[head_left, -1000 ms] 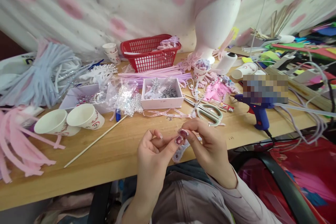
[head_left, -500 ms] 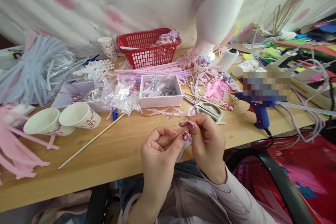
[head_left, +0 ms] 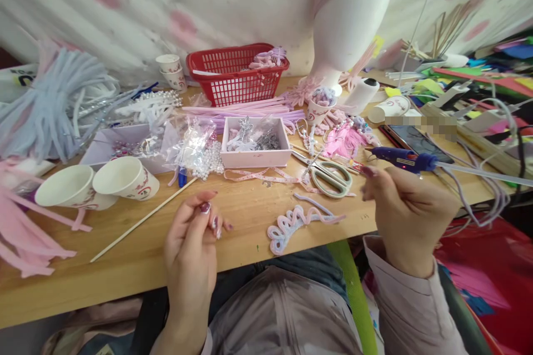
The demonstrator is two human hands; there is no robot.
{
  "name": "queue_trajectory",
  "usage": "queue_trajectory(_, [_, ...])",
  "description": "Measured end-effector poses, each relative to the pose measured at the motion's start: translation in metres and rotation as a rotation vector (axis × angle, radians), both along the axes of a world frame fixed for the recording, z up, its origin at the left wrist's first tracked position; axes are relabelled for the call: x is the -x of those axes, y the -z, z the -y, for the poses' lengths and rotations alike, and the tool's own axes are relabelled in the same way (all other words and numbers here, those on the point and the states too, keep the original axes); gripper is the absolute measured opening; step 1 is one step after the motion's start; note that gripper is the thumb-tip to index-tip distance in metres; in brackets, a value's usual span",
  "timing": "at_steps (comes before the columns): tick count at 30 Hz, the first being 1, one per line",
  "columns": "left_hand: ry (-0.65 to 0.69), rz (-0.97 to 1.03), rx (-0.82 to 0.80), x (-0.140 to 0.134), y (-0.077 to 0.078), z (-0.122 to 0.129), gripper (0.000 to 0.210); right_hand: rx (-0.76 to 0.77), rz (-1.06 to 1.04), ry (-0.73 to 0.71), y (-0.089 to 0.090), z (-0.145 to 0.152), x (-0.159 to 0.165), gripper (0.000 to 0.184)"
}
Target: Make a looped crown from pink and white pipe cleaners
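Note:
My left hand (head_left: 194,238) is over the table's front, its thumb pressed to the forefinger and the other fingers loosely curled. Whether something small is in that pinch I cannot make out. To the right, my right hand (head_left: 410,211) is closed with thumb and fingertips together; what they hold, if anything, is too small to see. It overlaps the blue glue gun (head_left: 403,159), whose handle is hidden behind it. On the table between my hands lies a looped pink and pale blue pipe-cleaner piece (head_left: 291,227), curved, with a loose straight tail. Green-handled scissors (head_left: 333,179) lie behind it.
A white box (head_left: 256,160) of trimmings stands mid-table, before a red basket (head_left: 239,75). Paper cups (head_left: 125,180) and a thin stick (head_left: 141,222) are on the left. A white mannequin head (head_left: 352,22) stands behind. A phone (head_left: 420,141) and cables lie at right.
My hands, earlier together over the pipe-cleaner piece, have moved apart, left hand to the left, right hand toward the glue gun. The piece now lies in plain view on the table.

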State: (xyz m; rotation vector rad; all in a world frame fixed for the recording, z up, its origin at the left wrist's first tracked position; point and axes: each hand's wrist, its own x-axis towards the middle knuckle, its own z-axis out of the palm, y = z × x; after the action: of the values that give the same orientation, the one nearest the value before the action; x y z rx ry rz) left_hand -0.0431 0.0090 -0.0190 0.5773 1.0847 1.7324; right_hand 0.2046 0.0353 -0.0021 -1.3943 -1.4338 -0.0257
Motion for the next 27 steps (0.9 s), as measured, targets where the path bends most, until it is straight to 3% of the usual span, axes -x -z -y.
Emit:
queue_trajectory(2, [0.007,-0.032,0.010,0.002,0.000,0.002,0.008,0.061,0.160,-0.113,-0.008,0.006,0.001,0.012])
queue_trajectory(4, [0.020,-0.080,0.024,0.004,0.001,0.004,0.012,0.166,0.309,-0.378,-0.012,0.011,0.007,0.032])
queue_trajectory(6, [0.012,-0.135,0.045,0.005,0.003,0.005,0.016,0.314,0.441,-0.635,-0.010,0.014,0.015,0.031])
queue_trajectory(8, [-0.027,-0.184,0.068,0.007,0.007,0.004,0.017,0.446,0.545,-0.748,-0.004,0.015,0.022,0.031])
queue_trajectory(11, [-0.077,-0.214,0.093,0.010,0.011,0.002,0.017,0.557,0.621,-0.722,0.006,0.014,0.029,0.038])
queue_trajectory(19, [-0.133,-0.202,0.056,0.016,0.021,0.004,0.019,0.672,0.561,-0.723,0.005,0.013,0.027,0.014])
queue_trajectory(22, [-0.089,-0.141,-0.078,0.022,0.021,0.003,0.045,0.793,0.388,-0.673,0.003,0.012,0.022,0.010])
queue_trajectory(23, [-0.090,-0.126,-0.122,0.023,0.021,0.001,0.045,0.821,0.297,-0.641,0.003,0.011,0.022,0.009])
queue_trajectory(25, [-0.084,-0.142,-0.168,0.026,0.021,-0.002,0.015,0.811,0.075,-0.587,0.003,0.009,0.023,0.007])
queue_trajectory(26, [-0.074,-0.168,-0.164,0.026,0.021,-0.004,0.027,0.777,-0.049,-0.580,0.004,0.008,0.025,0.010])
queue_trajectory(27, [-0.060,-0.196,-0.148,0.025,0.022,-0.005,0.054,0.740,-0.176,-0.587,0.004,0.007,0.029,0.014])
